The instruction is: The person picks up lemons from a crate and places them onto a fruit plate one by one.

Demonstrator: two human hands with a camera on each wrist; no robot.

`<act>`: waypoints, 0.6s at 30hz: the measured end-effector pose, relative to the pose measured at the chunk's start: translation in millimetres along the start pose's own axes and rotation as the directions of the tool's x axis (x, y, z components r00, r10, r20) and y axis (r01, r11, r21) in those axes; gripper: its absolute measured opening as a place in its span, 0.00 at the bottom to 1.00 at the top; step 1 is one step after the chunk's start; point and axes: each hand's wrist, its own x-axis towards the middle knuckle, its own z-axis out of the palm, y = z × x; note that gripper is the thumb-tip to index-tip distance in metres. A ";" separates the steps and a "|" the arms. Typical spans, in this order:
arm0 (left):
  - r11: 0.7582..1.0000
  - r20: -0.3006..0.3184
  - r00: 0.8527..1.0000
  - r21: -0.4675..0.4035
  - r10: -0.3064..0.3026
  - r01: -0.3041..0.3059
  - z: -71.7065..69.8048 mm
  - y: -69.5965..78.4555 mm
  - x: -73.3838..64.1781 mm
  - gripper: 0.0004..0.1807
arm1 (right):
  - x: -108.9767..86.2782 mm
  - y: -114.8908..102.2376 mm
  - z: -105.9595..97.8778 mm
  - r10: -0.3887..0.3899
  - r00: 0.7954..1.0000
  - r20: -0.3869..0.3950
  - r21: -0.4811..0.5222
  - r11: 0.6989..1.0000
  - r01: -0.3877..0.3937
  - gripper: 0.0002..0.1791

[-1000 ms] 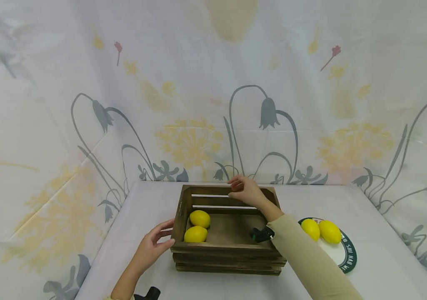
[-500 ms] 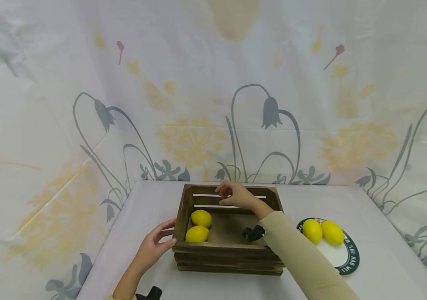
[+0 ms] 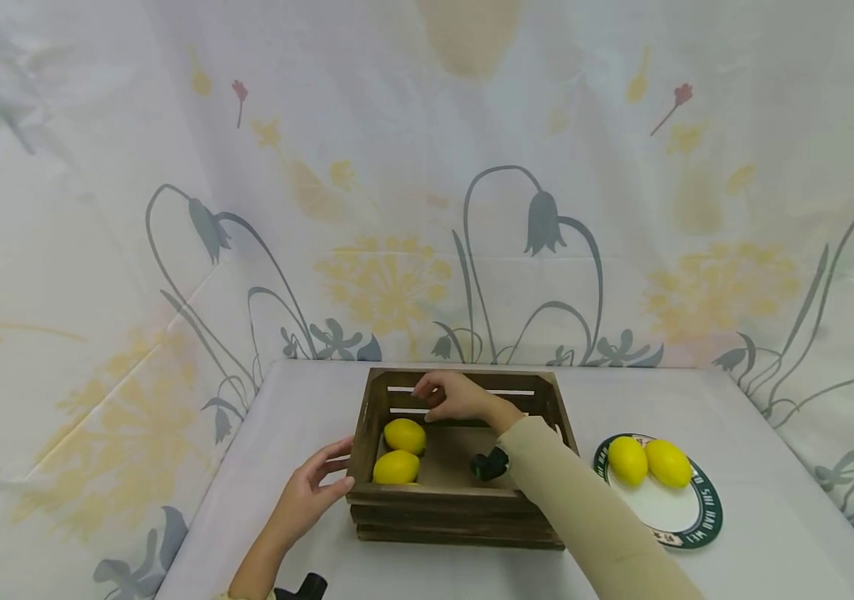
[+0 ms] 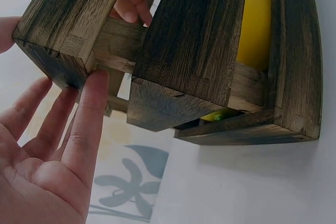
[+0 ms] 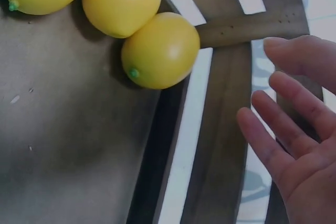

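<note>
While right hand (image 3: 460,397) hung empty, fingers loosely bent, left hand (image 3: 305,496) touched lower-centre crate (image 3: 456,507), fingers outstretched; lemons (image 3: 395,468) seemed light, best gripped mid-body.

A white-topped table (image 3: 427,575) bears a slatted wooden crate (image 3: 456,515), which touches the left hand (image 3: 310,490) and stands beneath the right hand (image 3: 462,395). A round plate (image 3: 710,510) with a green lettered rim lies to the right of both.

From afar I see a pale backdrop (image 3: 397,125) printed with grey bellflowers (image 3: 543,222) and yellow blooms (image 3: 389,275) behind a white tabletop (image 3: 299,408).
</note>
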 end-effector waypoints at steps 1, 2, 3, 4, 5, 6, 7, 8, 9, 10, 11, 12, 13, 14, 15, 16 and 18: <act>1.000 0.001 1.000 0.002 0.006 -0.006 -0.3 -0.4 0.0 0.26 | 1.6 -0.1 1.3 0.004 1.000 0.020 -0.015 1.000 -0.004 0.20; 1.000 0.002 1.000 0.002 0.012 -0.012 -0.5 -0.8 0.1 0.25 | 2.9 0.2 2.8 0.010 0.999 0.041 -0.030 1.000 -0.009 0.20; 1.000 0.003 1.000 0.004 0.016 -0.016 -0.6 -1.3 0.2 0.25 | 4.3 1.0 4.4 0.015 0.998 0.061 -0.042 0.999 -0.012 0.20; 1.000 0.005 1.000 0.003 0.019 -0.019 -0.7 -1.7 0.4 0.25 | 5.5 2.1 6.1 0.019 0.997 0.079 -0.055 0.998 -0.014 0.19; 1.000 0.006 1.000 0.004 0.021 -0.021 -0.9 -2.0 0.6 0.25 | 6.7 3.9 8.1 0.018 0.995 0.096 -0.067 0.998 -0.011 0.19; 1.000 0.007 1.000 0.005 0.023 -0.023 -0.8 -2.3 0.7 0.25 | 7.9 5.8 10.0 0.021 0.994 0.110 -0.082 0.997 -0.012 0.19; 1.000 0.007 1.000 0.003 0.022 -0.022 -0.8 -2.5 0.8 0.25 | 8.9 7.3 11.6 0.020 0.992 0.124 -0.093 0.996 -0.009 0.20; 1.000 0.007 1.000 0.000 0.021 -0.021 -0.9 -2.8 0.7 0.25 | 10.1 8.9 13.3 0.022 0.990 0.137 -0.103 0.995 -0.008 0.20; 1.000 0.007 1.000 0.001 0.019 -0.019 -1.0 -2.9 0.6 0.25 | 11.2 10.0 14.7 0.025 0.989 0.148 -0.113 0.994 -0.009 0.20; 1.000 0.007 1.000 0.000 0.018 -0.018 -1.2 -3.0 0.5 0.25 | 12.1 10.5 15.8 0.032 0.987 0.159 -0.123 0.992 -0.012 0.21; 1.000 0.006 1.000 0.000 0.018 -0.018 -1.4 -3.2 0.3 0.25 | 13.1 10.7 16.5 0.039 0.985 0.171 -0.128 0.992 -0.018 0.21; 1.000 0.007 1.000 -0.001 0.017 -0.017 -1.5 -3.3 0.0 0.25 | 14.0 10.7 17.0 0.045 0.982 0.184 -0.126 0.992 -0.022 0.22; 1.000 0.007 1.000 -0.002 0.016 -0.016 -1.7 -3.3 -0.4 0.25 | 14.8 10.8 17.5 0.047 0.980 0.194 -0.122 0.992 -0.024 0.22; 1.000 0.009 1.000 -0.002 0.015 -0.015 -1.8 -3.3 -0.7 0.25 | 15.8 11.0 18.0 0.049 0.978 0.205 -0.122 0.992 -0.025 0.22; 1.000 0.011 1.000 -0.001 0.015 -0.015 -2.0 -3.3 -1.0 0.25 | 16.5 10.9 18.3 0.048 0.976 0.212 -0.124 0.992 -0.022 0.22; 1.000 0.012 1.000 -0.002 0.014 -0.014 -2.2 -3.3 -1.3 0.25 | 17.3 10.9 18.9 0.043 0.974 0.223 -0.124 0.992 -0.016 0.22; 1.000 0.015 1.000 -0.006 0.010 -0.010 -2.7 -3.0 -2.1 0.25 | 18.7 11.0 20.4 0.019 0.970 0.243 -0.128 0.992 0.013 0.22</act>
